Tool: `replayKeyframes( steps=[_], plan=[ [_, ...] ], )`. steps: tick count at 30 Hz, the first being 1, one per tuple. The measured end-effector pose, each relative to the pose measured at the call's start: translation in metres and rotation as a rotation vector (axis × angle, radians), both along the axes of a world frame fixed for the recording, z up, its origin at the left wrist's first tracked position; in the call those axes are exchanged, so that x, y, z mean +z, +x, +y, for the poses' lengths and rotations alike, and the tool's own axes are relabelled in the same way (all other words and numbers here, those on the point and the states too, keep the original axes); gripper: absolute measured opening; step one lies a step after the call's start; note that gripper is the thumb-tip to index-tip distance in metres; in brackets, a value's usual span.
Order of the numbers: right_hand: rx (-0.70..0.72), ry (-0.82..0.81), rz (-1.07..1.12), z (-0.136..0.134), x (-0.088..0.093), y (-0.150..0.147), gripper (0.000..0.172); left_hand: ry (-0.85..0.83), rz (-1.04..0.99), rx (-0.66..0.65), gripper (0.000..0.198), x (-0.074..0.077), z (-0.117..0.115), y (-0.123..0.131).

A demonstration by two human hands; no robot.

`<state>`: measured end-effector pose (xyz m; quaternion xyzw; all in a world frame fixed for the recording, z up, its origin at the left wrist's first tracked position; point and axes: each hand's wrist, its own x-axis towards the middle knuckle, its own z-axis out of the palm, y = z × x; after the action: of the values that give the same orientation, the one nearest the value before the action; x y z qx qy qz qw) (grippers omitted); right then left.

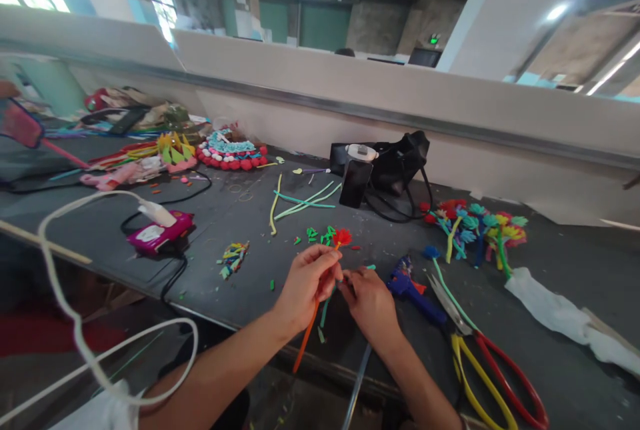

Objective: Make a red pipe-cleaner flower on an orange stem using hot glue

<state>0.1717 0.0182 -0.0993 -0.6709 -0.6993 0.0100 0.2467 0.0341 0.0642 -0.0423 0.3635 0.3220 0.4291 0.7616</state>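
Note:
My left hand [311, 283] is closed on an orange stem [307, 338] topped by a red flower [343, 237], near the table's front edge. Close beside it, my right hand [369, 300] has its fingers bent and pinched together near a green stem; whatever lies between its fingertips is too small to name. A green stem [325, 311] hangs below my hands. Small green pieces [320, 236] lie just behind them. Right of my right hand are a blue glue gun [417, 297] and scissors [463, 327] with red and yellow handles.
Finished flowers [475, 227] lie at the right. A phone [355, 183] leans before a black bag [403, 163]. At the left, a white cable loops near a pink power box [160, 233]. Behind it are colourful crafts [233, 149]. Cut pieces [234, 259] lie left of my hands.

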Motion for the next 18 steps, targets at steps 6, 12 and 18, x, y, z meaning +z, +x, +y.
replayKeyframes(
  steps=[6,12,18],
  plan=[
    [0.014,-0.003,0.159,-0.004,0.003,0.004,0.018,-0.005,0.009,-0.017,0.016,0.002,-0.002,-0.001],
    [-0.042,0.018,0.471,-0.021,0.031,0.018,0.021,0.001,0.043,-0.033,0.016,0.004,-0.004,0.0],
    [-0.051,0.183,0.723,-0.033,0.049,0.022,0.016,0.06,0.136,-0.076,0.021,-0.001,-0.011,0.006]
  ],
)
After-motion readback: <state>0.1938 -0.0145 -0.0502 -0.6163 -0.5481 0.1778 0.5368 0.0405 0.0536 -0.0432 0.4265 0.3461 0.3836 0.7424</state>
